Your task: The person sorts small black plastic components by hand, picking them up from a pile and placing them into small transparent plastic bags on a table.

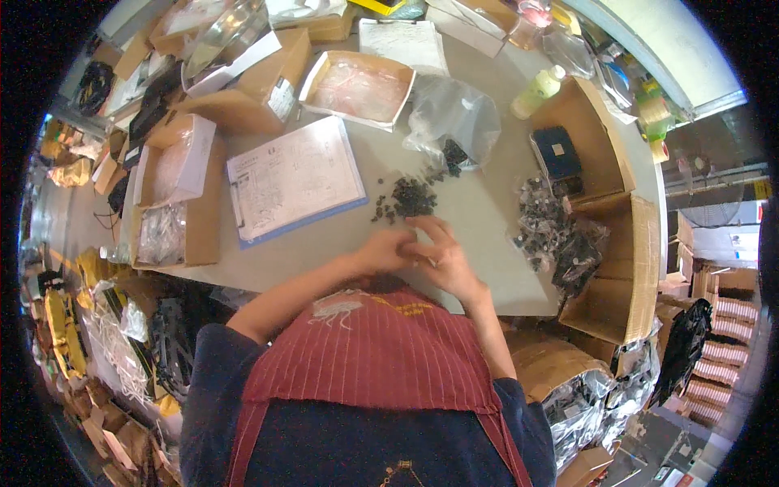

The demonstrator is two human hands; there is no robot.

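2 bare hands (385, 250) (451, 266) curl beside loosely heaped small black pieces (412, 197).

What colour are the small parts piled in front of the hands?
The small parts are black, best seen in the head view.

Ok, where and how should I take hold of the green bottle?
Probably best around the body of the green bottle, below its pale cap, coming from the left. The cardboard box crowds its right side, while table shows on its left; the rounded body should suit a wrapped grip.
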